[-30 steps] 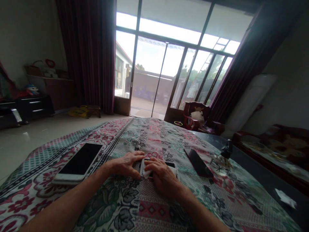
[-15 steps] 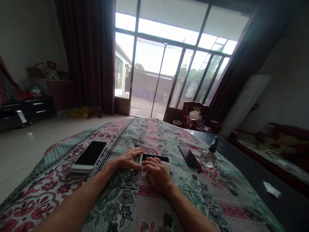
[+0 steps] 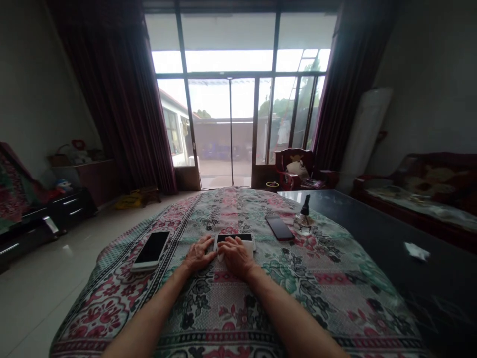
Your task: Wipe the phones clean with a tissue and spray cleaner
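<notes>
A white-framed phone (image 3: 235, 238) lies screen up on the floral cloth (image 3: 238, 308) in front of me. My left hand (image 3: 198, 253) rests flat at its left end, fingers spread, steadying it. My right hand (image 3: 234, 255) lies on the phone's near edge with fingers curled over a small white wipe (image 3: 247, 245) pressed against the screen. Both forearms reach in from the bottom of the head view.
A second white phone (image 3: 151, 250) lies to the left on the cloth, a dark phone (image 3: 279, 227) to the right beside a small glass bottle (image 3: 303, 219). A crumpled white scrap (image 3: 416, 250) sits on the dark tabletop (image 3: 410, 278) at right. Glass doors, curtains and a chair stand beyond.
The camera has lifted and pulled back, so more of the room shows. My right hand with the wipe has slid toward the phone's near edge; the left hand stays at the left end.
</notes>
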Tool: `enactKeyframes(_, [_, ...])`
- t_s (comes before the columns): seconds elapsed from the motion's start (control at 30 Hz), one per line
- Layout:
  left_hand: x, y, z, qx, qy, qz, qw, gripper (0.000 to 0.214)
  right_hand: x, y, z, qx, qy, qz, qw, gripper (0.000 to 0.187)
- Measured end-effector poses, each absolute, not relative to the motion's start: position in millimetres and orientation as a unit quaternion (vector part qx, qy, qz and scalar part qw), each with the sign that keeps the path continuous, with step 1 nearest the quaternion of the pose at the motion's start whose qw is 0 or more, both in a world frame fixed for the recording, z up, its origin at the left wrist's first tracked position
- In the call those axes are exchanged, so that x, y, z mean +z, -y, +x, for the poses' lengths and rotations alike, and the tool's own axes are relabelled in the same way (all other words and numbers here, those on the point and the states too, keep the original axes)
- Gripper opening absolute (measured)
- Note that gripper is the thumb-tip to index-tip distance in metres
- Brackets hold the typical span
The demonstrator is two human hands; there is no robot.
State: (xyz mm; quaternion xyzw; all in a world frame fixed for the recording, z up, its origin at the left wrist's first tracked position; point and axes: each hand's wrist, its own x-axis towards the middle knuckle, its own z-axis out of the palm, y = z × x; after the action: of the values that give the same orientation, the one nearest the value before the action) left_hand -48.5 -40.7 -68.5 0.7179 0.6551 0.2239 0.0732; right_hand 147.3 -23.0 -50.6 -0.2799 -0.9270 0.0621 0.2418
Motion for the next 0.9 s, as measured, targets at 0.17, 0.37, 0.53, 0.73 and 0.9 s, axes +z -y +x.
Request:
enactKeyframes(0.17, [-68.2,39.8,-45.9,0.211,-0.669,0.709,0.072,0.048,-54.6,26.9,144.0,0.080,0.912,-0.323,0.240,0.028])
enactKeyframes(0.37, [-67.8,39.2,-44.9,0.214,-0.668,0.710,0.067,0.049,-54.0,29.8,143.9,0.087,0.907,-0.341,0.232,0.028])
enactKeyframes(0.53, [-67.0,39.5,-45.1,0.212,-0.667,0.711,0.066,0.049,-53.4,30.1,144.7,0.097,0.905,-0.345,0.231,0.028])
enactKeyframes(0.73, [-65.1,39.9,-43.9,0.203,-0.673,0.708,0.072,0.051,-51.4,32.1,147.2,0.103,0.903,-0.345,0.234,0.027])
enactKeyframes(0.9, [-64.8,41.1,-43.2,0.203,-0.675,0.706,0.070,0.054,-50.5,33.5,149.0,0.114,0.897,-0.348,0.247,0.027])
